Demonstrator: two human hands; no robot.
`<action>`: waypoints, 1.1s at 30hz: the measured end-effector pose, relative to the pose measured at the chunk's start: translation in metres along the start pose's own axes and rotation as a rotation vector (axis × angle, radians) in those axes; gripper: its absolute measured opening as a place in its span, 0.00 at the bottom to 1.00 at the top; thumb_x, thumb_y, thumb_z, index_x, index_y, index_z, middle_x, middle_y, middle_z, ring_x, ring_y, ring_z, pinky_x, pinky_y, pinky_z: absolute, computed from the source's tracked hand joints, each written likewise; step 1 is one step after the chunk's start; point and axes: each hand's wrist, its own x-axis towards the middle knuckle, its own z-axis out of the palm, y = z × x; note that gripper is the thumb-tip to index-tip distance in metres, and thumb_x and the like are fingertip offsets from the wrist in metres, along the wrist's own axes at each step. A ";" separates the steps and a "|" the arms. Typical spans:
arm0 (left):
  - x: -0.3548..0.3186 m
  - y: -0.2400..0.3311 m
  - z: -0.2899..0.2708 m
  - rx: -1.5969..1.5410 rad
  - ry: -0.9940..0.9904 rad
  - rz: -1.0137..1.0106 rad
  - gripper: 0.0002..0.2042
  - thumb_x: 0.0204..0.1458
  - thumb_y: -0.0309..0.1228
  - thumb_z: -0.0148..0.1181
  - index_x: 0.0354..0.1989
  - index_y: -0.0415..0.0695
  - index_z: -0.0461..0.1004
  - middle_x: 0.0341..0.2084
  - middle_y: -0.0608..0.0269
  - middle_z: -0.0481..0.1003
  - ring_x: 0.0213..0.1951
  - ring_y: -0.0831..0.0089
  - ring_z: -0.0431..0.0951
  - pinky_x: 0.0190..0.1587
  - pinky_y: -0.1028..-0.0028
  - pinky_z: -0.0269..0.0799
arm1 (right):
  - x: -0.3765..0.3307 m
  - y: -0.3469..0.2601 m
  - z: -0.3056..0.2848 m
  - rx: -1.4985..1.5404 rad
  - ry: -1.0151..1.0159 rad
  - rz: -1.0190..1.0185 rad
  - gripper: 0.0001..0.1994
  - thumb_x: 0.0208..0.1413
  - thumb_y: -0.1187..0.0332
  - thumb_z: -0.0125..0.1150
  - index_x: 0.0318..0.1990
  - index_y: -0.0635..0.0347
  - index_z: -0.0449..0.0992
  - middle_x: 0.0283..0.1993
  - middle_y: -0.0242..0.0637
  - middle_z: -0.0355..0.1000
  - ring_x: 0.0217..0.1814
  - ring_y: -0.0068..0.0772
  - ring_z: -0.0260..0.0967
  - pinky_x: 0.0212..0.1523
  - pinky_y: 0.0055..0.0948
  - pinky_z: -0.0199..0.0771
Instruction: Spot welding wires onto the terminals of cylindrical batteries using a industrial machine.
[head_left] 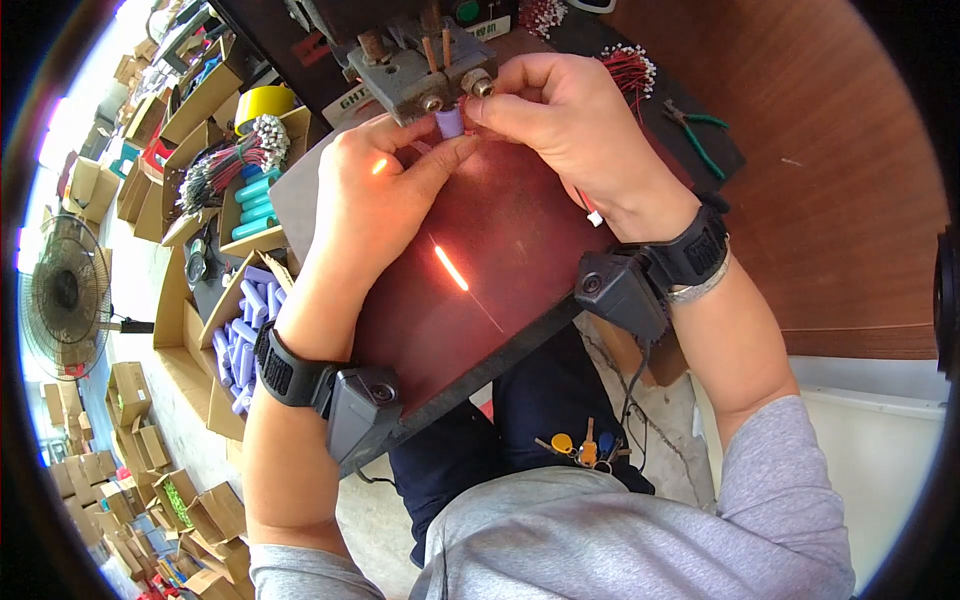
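Beyond the far edge of my worktop (440, 345), as I gripped my work, lettering faced me around the dark machine (405, 82). A strip (355, 97) left of its metal head showed me a few bold Latin capitals. A pale plate (490, 28) to the right bore Chinese characters. Marks on a red label (312, 48) were too small to read.

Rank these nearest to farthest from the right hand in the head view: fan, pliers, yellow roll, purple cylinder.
1. Purple cylinder, just left of the right hand
2. Pliers, to its right
3. Yellow roll, left
4. Fan, far left
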 end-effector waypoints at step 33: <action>0.001 0.009 -0.005 0.219 -0.065 0.004 0.12 0.38 0.35 0.61 0.30 0.42 0.76 0.17 0.54 0.72 0.20 0.63 0.72 0.26 0.72 0.67 | 0.001 0.005 -0.003 -0.092 -0.033 -0.033 0.07 0.41 0.73 0.58 0.27 0.68 0.73 0.22 0.31 0.68 0.24 0.17 0.62 0.25 0.17 0.63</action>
